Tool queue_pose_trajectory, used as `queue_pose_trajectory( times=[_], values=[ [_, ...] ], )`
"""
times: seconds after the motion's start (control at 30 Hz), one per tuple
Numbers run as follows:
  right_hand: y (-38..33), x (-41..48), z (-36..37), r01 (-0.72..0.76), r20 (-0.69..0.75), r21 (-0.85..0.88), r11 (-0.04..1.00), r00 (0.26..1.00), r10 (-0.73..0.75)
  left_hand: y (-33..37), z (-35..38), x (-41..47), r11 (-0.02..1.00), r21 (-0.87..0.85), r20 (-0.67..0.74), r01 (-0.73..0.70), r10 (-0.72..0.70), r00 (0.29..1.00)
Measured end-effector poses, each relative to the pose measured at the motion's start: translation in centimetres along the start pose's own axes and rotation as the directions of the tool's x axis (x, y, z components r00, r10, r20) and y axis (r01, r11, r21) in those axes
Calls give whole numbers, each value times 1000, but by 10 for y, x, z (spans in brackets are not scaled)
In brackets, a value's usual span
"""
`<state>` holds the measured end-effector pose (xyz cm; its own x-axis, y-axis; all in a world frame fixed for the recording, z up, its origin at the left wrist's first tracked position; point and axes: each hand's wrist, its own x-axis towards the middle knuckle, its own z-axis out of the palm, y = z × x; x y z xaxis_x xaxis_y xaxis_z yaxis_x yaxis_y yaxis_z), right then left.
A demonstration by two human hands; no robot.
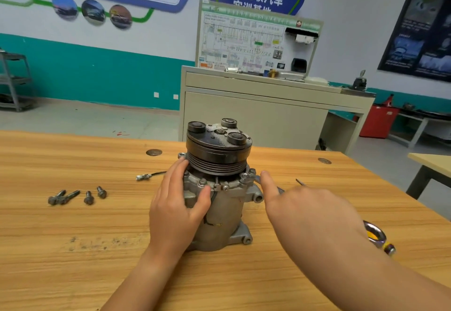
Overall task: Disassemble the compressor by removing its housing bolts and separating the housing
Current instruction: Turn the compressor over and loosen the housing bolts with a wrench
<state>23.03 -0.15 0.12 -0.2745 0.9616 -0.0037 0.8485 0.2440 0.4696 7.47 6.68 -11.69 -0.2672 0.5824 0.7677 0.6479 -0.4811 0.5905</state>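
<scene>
Head view: compressor (220, 215) was gripped by the left hand (175, 210); wrench (374, 233) was held against a housing bolt (244, 176) by the right hand (310, 213)

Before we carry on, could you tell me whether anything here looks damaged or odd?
The black cable running down the compressor looks ragged low down, with yellow showing. The table has a dark scuffed patch at front left.
</scene>
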Motion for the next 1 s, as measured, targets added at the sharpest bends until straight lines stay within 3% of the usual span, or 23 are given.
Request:
queue_pose_trajectory(
  times=[0.17,0.37,0.53,0.67,0.77,0.87,1.0],
  values=[
    [-12,0,-5,-30,-6,-39,999,1000,30,4,-6,0,1000,18,49,4,-5,999],
    [2,-3,8,-25,-173,-139,990,985,1,1,-7,-1,1000,5,55,-3,3,998],
    [32,8,21,-30,-217,-23,999,976,25,-2,-1,0,999,-38,37,12,-10,999],
    [36,11,26,51,-218,58,997,975,-37,-4,0,1,998,-70,34,4,-2,999],
    [38,14,26,108,-84,107,988,992,-99,-5,0,1,996,-91,34,6,-3,999],
    [51,19,16,114,89,293,949,985,-146,-4,1,1,995,-97,25,-5,8,1000],
    [58,20,9,155,35,276,948,985,-171,-3,0,1,995,-102,30,3,0,1000]
  ],
)
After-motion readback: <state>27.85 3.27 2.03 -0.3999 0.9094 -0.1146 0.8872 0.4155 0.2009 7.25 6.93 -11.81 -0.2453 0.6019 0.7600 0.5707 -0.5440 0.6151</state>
